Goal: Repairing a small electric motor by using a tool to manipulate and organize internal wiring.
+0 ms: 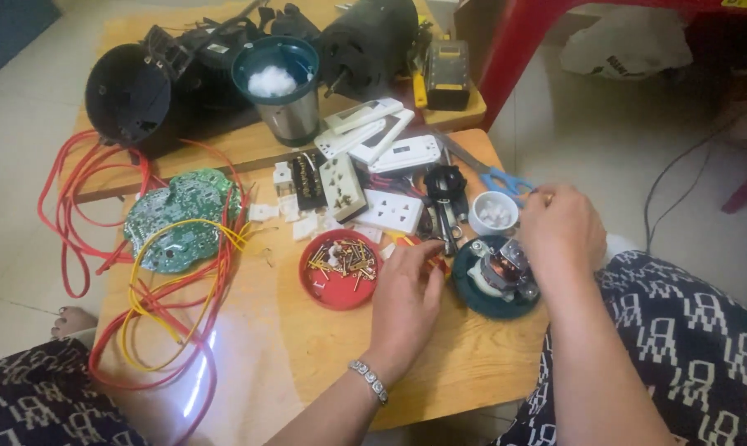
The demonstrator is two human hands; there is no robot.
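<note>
Left hand (pixel 406 289), fingers curled at the red lid (pixel 339 268) of screws; right hand (pixel 562 227) over the motor part (pixel 501 272).
Both sit near the desk (pixel 307 363) front; right fingers' grip cannot be told. Risk, judged: a nudged lid spills screws among red wires (pixel 167 330).

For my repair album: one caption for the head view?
Left hand beside red screw dish, right hand over small motor on cluttered wooden table.

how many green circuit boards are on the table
2, overlapping at the table's left side among the red and yellow wires: a smaller board behind, a larger board in front. More may be hidden under clutter.
</note>
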